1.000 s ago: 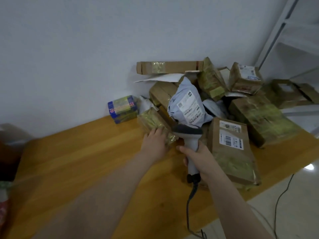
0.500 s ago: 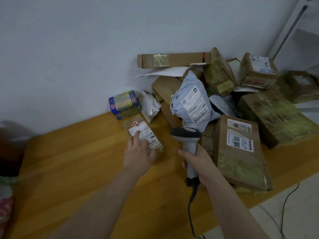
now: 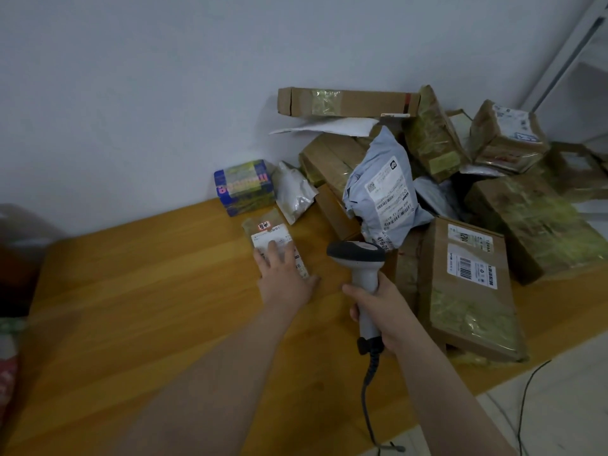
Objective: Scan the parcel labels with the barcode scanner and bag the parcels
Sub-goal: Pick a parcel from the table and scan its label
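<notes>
A small taped parcel (image 3: 268, 232) with a white label lies flat on the wooden table (image 3: 148, 307), label up. My left hand (image 3: 284, 278) rests on its near half with straight fingers. My right hand (image 3: 383, 311) grips the handle of a grey barcode scanner (image 3: 358, 258), held upright to the right of that parcel, its dark head level with it. Its cable hangs down off the table's front edge.
A heap of parcels fills the table's right back: a grey mailer bag (image 3: 385, 189), a labelled cardboard box (image 3: 467, 284), a long box (image 3: 345, 102) by the wall, a blue box (image 3: 245, 187), a silver pouch (image 3: 294, 192). A bag (image 3: 10, 357) shows at the left edge.
My left hand pulled the small parcel out of the heap toward the left, label up, and now lies over it. The scanner stayed almost where it was.
</notes>
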